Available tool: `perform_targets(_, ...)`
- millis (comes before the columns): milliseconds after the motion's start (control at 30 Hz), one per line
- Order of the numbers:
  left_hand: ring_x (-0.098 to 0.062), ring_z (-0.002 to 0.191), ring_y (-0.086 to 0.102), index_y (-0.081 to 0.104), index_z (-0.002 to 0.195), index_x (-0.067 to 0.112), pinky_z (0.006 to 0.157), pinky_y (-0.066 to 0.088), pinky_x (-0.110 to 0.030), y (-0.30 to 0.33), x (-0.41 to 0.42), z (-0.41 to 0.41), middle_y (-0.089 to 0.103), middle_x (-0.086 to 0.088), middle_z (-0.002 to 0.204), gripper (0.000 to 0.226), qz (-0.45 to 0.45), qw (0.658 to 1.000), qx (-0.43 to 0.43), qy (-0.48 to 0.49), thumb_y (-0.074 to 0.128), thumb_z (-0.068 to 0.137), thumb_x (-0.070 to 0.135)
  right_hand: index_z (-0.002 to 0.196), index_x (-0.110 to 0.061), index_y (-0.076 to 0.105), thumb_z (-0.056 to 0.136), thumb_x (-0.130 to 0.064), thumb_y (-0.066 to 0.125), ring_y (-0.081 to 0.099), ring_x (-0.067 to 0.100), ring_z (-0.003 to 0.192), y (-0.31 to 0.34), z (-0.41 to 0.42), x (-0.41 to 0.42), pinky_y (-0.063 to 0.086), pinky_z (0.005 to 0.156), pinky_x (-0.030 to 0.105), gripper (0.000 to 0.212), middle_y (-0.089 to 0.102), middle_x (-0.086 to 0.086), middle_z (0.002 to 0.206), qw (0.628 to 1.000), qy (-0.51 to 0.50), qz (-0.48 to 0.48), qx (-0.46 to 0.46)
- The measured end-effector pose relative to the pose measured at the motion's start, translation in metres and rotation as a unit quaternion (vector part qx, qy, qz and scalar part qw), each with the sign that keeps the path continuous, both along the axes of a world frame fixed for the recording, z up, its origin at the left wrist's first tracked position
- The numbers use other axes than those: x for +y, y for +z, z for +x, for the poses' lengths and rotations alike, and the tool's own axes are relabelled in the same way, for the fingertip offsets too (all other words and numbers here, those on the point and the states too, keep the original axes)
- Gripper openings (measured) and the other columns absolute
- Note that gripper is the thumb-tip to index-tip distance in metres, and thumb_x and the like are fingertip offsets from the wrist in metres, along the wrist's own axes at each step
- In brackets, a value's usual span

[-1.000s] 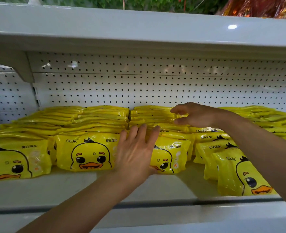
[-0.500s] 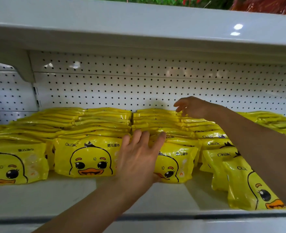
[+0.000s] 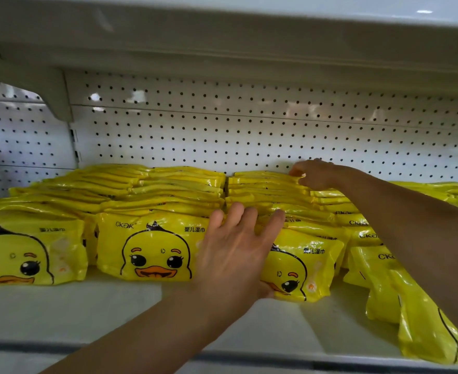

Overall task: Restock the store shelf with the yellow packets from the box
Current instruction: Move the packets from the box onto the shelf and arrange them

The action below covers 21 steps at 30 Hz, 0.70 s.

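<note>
Rows of yellow duck-face packets stand on the white shelf (image 3: pixel 93 309), leaning back toward the pegboard. My left hand (image 3: pixel 236 255) lies flat, fingers straight, against the front packet of the middle row (image 3: pixel 306 268), pressing it back. My right hand (image 3: pixel 314 174) reaches to the rear of that row and rests with curled fingers on the top edges of the rearmost packets (image 3: pixel 265 179); whether it grips one I cannot tell. To the left stands another row fronted by a full duck-face packet (image 3: pixel 147 247). The box is out of view.
A white pegboard back wall (image 3: pixel 249 136) rises behind the packets. The upper shelf (image 3: pixel 222 44) overhangs close above. More packets stand at the far left (image 3: pixel 25 255) and lean at the right front (image 3: pixel 422 325). The shelf's front lip (image 3: pixel 249 357) runs along the bottom.
My right hand has moved farther back along the middle row toward the pegboard. My left hand has stayed pressed on the front packet. The view has moved closer to the shelf.
</note>
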<state>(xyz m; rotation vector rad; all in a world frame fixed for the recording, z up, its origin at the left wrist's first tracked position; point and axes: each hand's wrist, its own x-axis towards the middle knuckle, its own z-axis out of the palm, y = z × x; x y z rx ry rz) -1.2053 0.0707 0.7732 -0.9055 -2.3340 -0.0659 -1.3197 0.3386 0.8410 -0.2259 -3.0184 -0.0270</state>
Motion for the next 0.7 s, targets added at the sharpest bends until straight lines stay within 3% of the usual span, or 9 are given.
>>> perform_targets(133,-0.02,0.081,0.055,0.056,0.122,0.027,0.067,0.035,-0.032,0.0,0.0,0.0,0.061,0.001,0.087,0.116,-0.001,1.0,0.002,0.006,0.072,0.019,0.077,0.12,-0.011,0.059,0.093,-0.007,0.05,0.053,0.027,0.111,-0.002,-0.007,-0.004,0.039,0.085,0.029,0.029,0.058,0.011,0.121,0.998,0.043,0.017,0.029)
perform_targets(200,-0.02,0.082,0.055,0.055,0.123,0.027,0.068,0.032,-0.032,-0.001,-0.001,-0.001,0.06,0.001,0.087,0.116,0.0,1.0,0.006,0.004,0.071,0.02,0.078,0.117,-0.011,0.063,0.093,-0.008,0.05,0.056,0.026,0.104,-0.002,-0.012,-0.006,0.036,0.077,0.026,0.028,0.061,0.011,0.116,0.998,0.047,0.035,0.014)
perform_targets(267,-0.021,0.083,0.055,0.054,0.123,0.027,0.069,0.027,-0.033,-0.001,-0.001,-0.003,0.06,0.0,0.089,0.116,0.002,1.0,0.009,0.0,0.072,0.02,0.077,0.117,-0.012,0.063,0.091,-0.007,0.052,0.057,0.027,0.103,0.001,-0.014,-0.009,0.037,0.076,0.025,0.029,0.061,0.012,0.116,0.997,0.04,0.059,0.004)
perform_targets(400,-0.02,0.084,0.055,0.055,0.123,0.028,0.068,0.035,-0.031,0.0,-0.001,-0.002,0.061,0.002,0.089,0.117,-0.006,1.0,0.006,0.009,0.07,0.019,0.08,0.116,-0.012,0.064,0.088,0.0,0.052,0.057,0.029,0.105,0.001,-0.014,-0.012,0.04,0.078,0.025,0.033,0.06,0.012,0.118,0.996,0.039,0.077,0.016)
perform_targets(533,-0.022,0.084,0.055,0.054,0.123,0.028,0.07,0.024,-0.034,0.0,0.0,-0.002,0.06,0.0,0.088,0.117,-0.009,1.0,0.006,0.008,0.07,0.019,0.079,0.118,-0.012,0.064,0.088,0.004,0.05,0.056,0.029,0.109,-0.001,-0.01,-0.012,0.042,0.084,0.028,0.037,0.059,0.012,0.123,0.998,0.04,0.051,0.024)
perform_targets(700,-0.022,0.083,0.055,0.054,0.123,0.028,0.07,0.025,-0.034,0.001,0.0,0.0,0.06,0.0,0.088,0.115,-0.011,1.0,0.005,0.012,0.07,0.021,0.079,0.115,-0.013,0.067,0.09,0.001,0.048,0.057,0.028,0.107,0.0,-0.011,-0.013,0.037,0.079,0.023,0.035,0.061,0.011,0.122,0.998,0.043,0.024,0.032)
